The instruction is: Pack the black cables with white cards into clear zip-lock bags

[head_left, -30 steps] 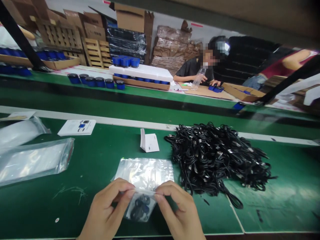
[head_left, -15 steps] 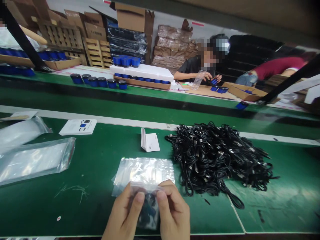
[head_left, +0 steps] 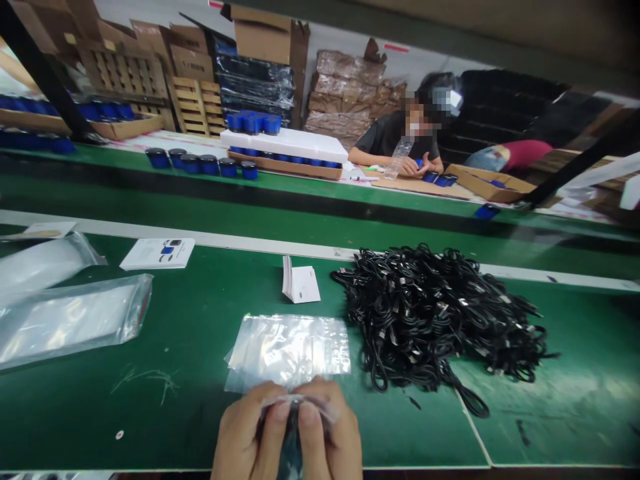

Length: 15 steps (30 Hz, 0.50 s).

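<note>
**Two-handed pinch on a clear zip bag (head_left: 298, 402)**

Left hand (head_left: 243, 430) and right hand (head_left: 330, 430) clench its top edge, dark contents (head_left: 291, 453) hanging below, just beside a stack of clear bags (head_left: 287, 353) on the green bench (head_left: 175, 413); a heap of black cables (head_left: 435, 313) lies nearby.

No wording can be read: the print on the white leaflet (head_left: 157, 254) at ten o'clock and the white card (head_left: 301, 280) at twelve o'clock is too small.
</note>
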### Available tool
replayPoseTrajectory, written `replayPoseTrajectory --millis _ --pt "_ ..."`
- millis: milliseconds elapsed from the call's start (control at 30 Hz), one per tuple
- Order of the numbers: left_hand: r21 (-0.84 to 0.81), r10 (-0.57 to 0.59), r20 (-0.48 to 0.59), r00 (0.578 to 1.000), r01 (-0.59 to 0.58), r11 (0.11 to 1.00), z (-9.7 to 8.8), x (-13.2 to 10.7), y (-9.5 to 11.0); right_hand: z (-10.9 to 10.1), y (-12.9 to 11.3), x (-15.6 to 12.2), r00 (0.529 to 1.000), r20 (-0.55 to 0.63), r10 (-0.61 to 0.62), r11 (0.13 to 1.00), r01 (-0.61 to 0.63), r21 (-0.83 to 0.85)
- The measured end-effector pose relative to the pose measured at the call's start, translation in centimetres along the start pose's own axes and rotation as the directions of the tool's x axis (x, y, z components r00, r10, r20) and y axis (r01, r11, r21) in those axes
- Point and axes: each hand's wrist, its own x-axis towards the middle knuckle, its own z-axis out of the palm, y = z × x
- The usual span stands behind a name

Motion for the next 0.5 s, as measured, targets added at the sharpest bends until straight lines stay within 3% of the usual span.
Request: replayPoseTrajectory --millis 133,267,500 --pt "-0.083 -0.069 0.189 0.979 0.086 0.993 -1.0 1.6 0.7 -1.1 -0.4 2.0 0.993 0.101 0.069 0.971 -0.090 0.220" --pt "-0.037 -0.121 0.385 0.915 0.146 0.989 -1.9 2.5 1.0 -1.8 -0.6 2.6 0.985 0.154 0.072 0.975 -0.102 0.199" --pt "-0.007 -0.144 0.374 0.916 0.158 0.987 -2.1 2.0 0.8 -2.1 -0.3 2.2 0.932 0.291 0.217 0.951 -0.269 0.154"
